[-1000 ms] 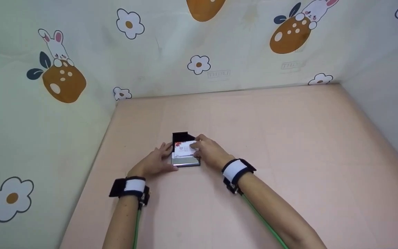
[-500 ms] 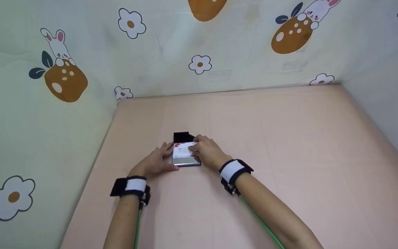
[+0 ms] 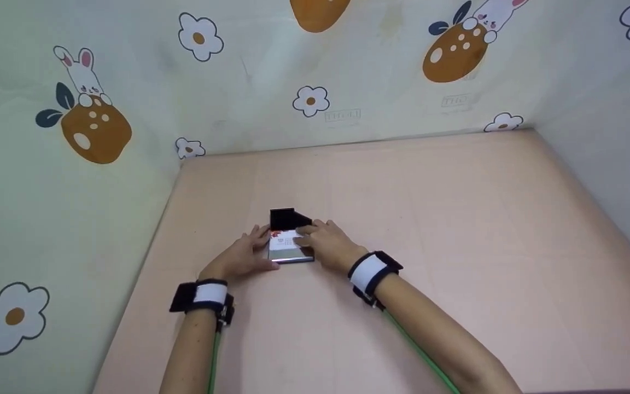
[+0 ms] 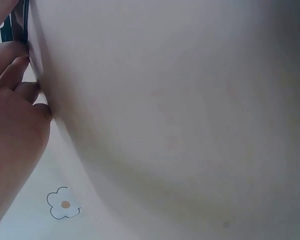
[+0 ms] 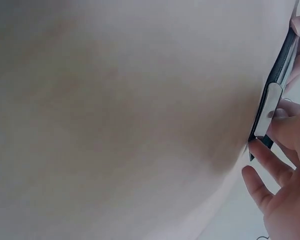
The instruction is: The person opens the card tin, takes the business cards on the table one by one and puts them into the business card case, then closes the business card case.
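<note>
Now, near to far:
Left hand [image 3: 240, 257]: lying flat on the table [image 3: 457, 230], fingers nearly straight, bracing the case's left edge so it isn't sliding.
Right hand [image 3: 330, 247]: arching over from the right, fingertips pressing the card [image 3: 284, 239] down into the case; nothing is being gripped.
Case [image 3: 287, 249]: lying open between both hands, black flap [image 3: 287, 218] pointing away.
Wall [image 3: 304, 76]: standing well beyond, printed with flowers.
</note>
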Motion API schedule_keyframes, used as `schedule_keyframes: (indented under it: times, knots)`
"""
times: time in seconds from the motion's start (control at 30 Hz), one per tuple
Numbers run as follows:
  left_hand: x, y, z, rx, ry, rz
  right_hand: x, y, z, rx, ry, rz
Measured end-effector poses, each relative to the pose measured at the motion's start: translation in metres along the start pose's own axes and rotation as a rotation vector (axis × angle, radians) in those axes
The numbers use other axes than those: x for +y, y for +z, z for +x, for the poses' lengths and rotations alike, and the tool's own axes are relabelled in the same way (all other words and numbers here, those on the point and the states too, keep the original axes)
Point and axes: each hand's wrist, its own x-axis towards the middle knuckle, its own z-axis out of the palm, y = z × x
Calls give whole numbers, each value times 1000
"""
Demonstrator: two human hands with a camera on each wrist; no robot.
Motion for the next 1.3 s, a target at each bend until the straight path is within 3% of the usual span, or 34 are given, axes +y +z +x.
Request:
schedule_keyframes:
  times: [0.27,1.17,1.3]
  knots:
    - [0,-1,1,6,58,31,-2,1,-5,24,-55,-19]
    - [-2,0,3,10,60,-11,-8,2,-15,83,-76,-23]
    - [-2,1,2,13,63,-15,-10,1,-16,76,-54,35]
